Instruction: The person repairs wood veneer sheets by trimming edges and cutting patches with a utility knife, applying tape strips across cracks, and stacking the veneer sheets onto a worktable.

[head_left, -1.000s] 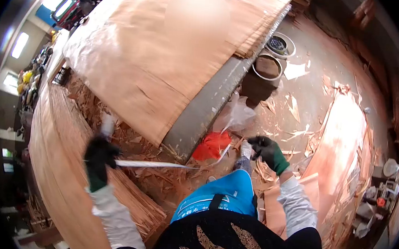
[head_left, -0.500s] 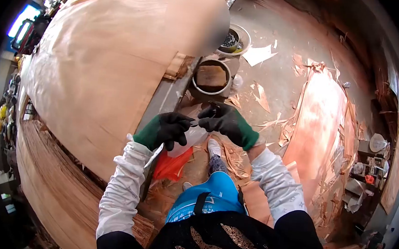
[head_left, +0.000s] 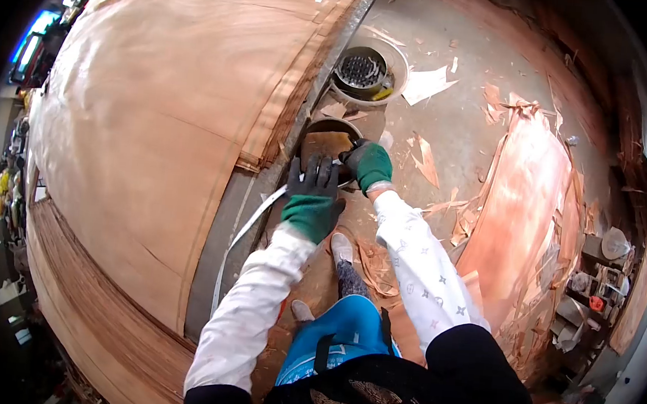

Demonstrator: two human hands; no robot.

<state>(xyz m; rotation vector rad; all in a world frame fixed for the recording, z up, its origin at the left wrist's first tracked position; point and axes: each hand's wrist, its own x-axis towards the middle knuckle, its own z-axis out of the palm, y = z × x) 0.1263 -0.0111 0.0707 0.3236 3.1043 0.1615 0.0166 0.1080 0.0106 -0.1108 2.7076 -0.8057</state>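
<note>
Both my hands wear black and green work gloves and are at a round bucket [head_left: 354,131] beside the long edge of the veneer stack. A brown block-like piece [head_left: 330,142] lies inside the bucket, partly covered by my hands. My left hand [head_left: 314,190] reaches over the near side, its fingers stretched out and slightly spread. At the bucket's right rim, my right hand [head_left: 367,164] has its fingers curled closed; whatever they hold is hidden. A narrow white strip [head_left: 244,230] runs from beside my left hand down along the table edge; I cannot tell whether the hand touches it.
Left of me rises a broad stack of thin wood veneer sheets [head_left: 156,113] with a grey edge strip. Past the bucket stands a wider basin [head_left: 401,70] with a bowl of small dark pieces [head_left: 360,72]. Veneer sheets [head_left: 518,194] and torn scraps lie on the floor at right.
My hands have moved forward from above my feet, where they were together near a clear plastic bag, to the bucket. The left fingers have straightened. The blurred patch over the stack is gone.
</note>
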